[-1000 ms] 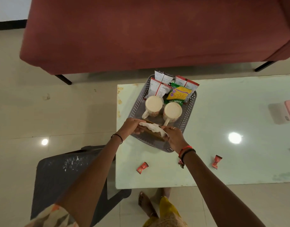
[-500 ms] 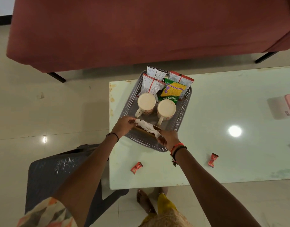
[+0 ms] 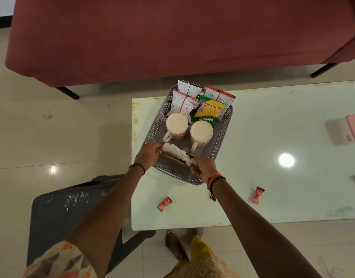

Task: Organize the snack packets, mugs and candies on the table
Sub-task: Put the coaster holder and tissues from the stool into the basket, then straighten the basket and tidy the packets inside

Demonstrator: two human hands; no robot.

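Clerk: Foreground entries first. What stood nearest?

Checker: One grey plastic chair (image 3: 58,217), lower left on the tiled floor, just beside the near left corner of the table (image 3: 273,207). Table top pale, glossy, with one lamp glare.

Clerk: Loose pieces on that top?

Checker: Two, in red wrappers. The left candy (image 3: 164,204) lay near the front edge, between the forearms. The right candy (image 3: 257,195) lay outside the right forearm. Both were apart from the hands.

Clerk: And the hands?

Checker: The left hand (image 3: 148,155) and right hand (image 3: 204,167) each had fingers curled round one end of a brown holder (image 3: 175,159) carrying crumpled white paper. It sat slantwise at the near end of the grey perforated basket (image 3: 222,137). Resting or lifted, could not tell.

Clerk: What crowded it?

Checker: Two cream mugs with red-patterned sides, side by side just beyond the holder: left mug (image 3: 176,125), right mug (image 3: 201,131). Their handles pointed toward the hands, and the right mug's handle was close to the paper.

Clerk: Far end?

Checker: One green-and-yellow packet (image 3: 209,111) marked MOONG DAL, with white-and-red packets (image 3: 184,101) packed around it against the far wall. A pink-and-white object (image 3: 353,127) was cut off at the right. The maroon sofa (image 3: 172,37) stood beyond.
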